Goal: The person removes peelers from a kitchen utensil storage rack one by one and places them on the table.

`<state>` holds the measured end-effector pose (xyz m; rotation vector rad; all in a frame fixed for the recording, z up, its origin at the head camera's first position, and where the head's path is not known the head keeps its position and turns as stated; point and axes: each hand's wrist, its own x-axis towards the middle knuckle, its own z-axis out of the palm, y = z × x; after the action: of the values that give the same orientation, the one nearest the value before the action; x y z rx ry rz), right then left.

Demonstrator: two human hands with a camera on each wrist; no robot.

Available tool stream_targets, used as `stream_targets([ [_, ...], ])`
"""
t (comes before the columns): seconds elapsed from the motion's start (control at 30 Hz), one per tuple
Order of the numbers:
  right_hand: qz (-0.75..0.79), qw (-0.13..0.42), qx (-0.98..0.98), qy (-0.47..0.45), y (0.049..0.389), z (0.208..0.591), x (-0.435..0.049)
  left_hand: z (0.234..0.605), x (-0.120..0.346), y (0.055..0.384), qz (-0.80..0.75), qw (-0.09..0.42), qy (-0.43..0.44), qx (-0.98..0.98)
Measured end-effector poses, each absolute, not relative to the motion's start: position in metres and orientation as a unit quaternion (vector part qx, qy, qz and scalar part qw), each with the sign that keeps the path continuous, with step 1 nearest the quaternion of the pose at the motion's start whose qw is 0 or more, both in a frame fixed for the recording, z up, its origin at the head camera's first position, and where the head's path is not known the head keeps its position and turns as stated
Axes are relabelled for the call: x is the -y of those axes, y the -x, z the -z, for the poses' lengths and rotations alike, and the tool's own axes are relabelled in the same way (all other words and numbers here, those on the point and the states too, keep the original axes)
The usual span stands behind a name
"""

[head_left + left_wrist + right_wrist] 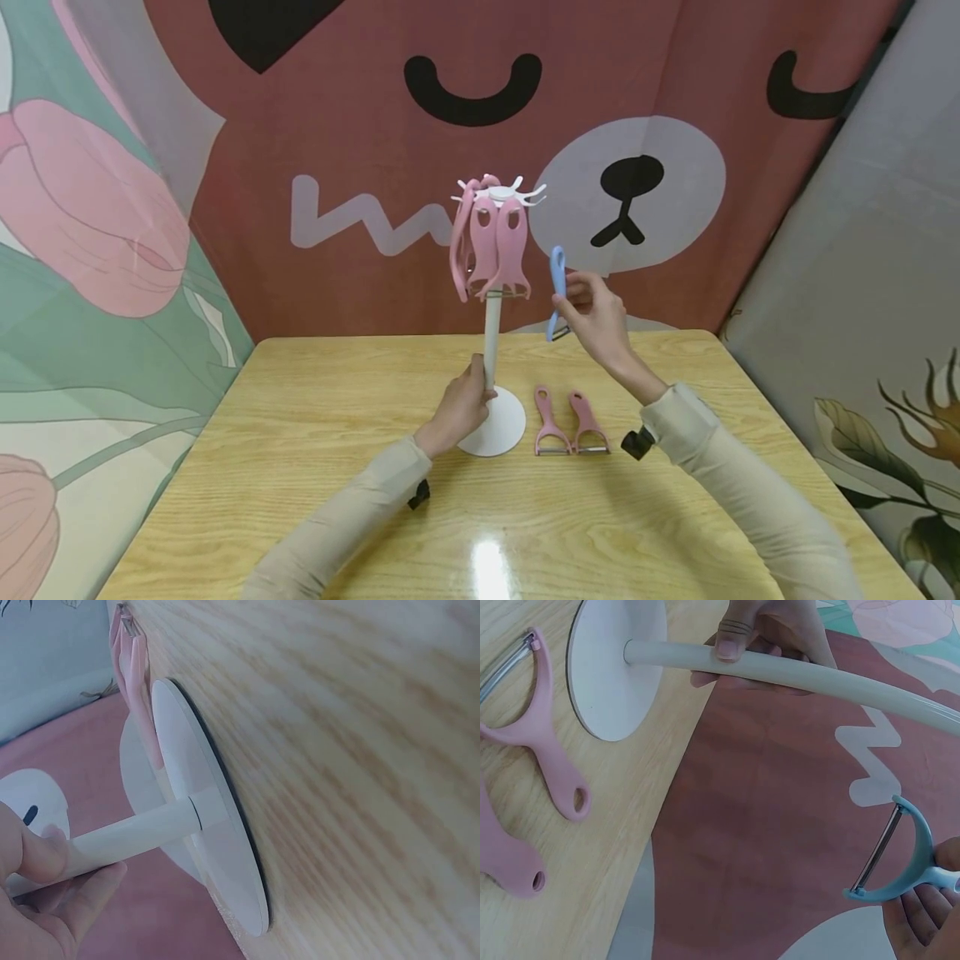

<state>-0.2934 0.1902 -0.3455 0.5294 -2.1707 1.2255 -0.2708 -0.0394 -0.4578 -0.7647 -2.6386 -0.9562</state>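
Note:
A white stand has a round base (504,427), an upright pole (492,333) and a crown of hooks (502,193) on top. Several pink peelers (513,242) hang from its hooks on the left and near sides. My left hand (459,407) grips the pole low down, thumb (45,851) and fingers around it. Right of the stand, my right hand (602,323) pinches a light blue peeler (557,271) in the air, its slotted handle end up. In the right wrist view the peeler's curved head and metal blade (876,847) show beyond the fingertips.
Two pink peelers, one left (546,421) and one right (585,417), lie on the wooden table (337,400) just right of the base. Behind the table hangs a reddish curtain (337,125) with a cartoon face. Patterned fabric (112,250) covers the left side.

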Motion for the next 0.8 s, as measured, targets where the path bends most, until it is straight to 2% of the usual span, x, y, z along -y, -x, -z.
stream_targets([
  [0.8, -0.452, 0.293, 0.819, -0.198, 0.293, 0.356, -0.199, 0.456, 0.039, 0.269, 0.324, 0.106, 0.255, 0.905],
])
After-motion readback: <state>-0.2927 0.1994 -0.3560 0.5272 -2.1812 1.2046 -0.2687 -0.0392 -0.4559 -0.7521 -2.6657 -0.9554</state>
